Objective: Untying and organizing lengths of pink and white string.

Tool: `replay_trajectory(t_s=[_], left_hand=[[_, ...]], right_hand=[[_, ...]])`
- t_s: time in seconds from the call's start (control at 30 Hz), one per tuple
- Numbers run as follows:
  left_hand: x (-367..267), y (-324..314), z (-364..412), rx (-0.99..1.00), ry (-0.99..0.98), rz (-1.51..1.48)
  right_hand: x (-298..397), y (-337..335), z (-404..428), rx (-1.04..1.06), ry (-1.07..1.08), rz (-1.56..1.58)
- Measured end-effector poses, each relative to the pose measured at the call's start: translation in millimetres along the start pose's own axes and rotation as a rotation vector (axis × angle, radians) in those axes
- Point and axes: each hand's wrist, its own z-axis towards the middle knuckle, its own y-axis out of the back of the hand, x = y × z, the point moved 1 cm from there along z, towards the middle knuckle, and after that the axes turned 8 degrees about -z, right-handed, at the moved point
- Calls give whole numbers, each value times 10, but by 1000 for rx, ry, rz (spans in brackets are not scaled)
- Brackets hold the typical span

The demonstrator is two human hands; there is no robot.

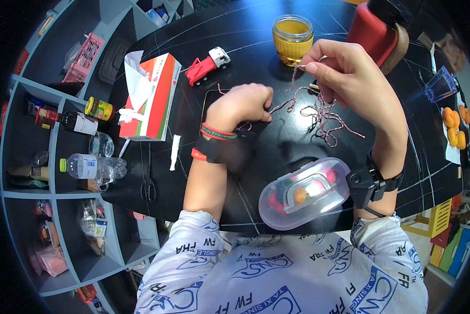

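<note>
A thin red-and-white twisted cord (325,117) lies in loose loops on the black table (388,157), and a length of it runs between my hands. My left hand (240,103) grips that length low over the tabletop, its fingers partly hidden. My right hand (339,72) is raised and pinches another part of the cord between thumb and forefinger. Beneath my right hand, a short pale stick (314,87) shows among the loops. A translucent lidded plastic box (272,214) with colourful pieces inside sits below the cord, near my right forearm.
Around me are a red-and-white toy truck (207,67), a tissue box (156,98), scissors (148,188), and a white strip (175,152). A glass jar of yellow liquid (291,45) and a red bag (372,37) stand at the back. A plastic bottle (89,165) is left; orange items (452,127) lie right.
</note>
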Motion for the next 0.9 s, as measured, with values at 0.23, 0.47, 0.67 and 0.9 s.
replay_trajectory(t_s=[0.23, 0.47, 0.67, 0.9], left_hand=[[16, 14, 30, -17, -98, -112], [-364, 401, -237, -100, -223, -472], [-522, 478, -321, -243, -267, -666], [-470, 550, -363, -221, -263, -666]], right_hand=[[-46, 12, 6, 7, -26, -9], [-113, -85, 17, 166, -50, -108], [-115, -129, 69, 256, -12, -52], [-37, 151, 1, -23, 40, 278]])
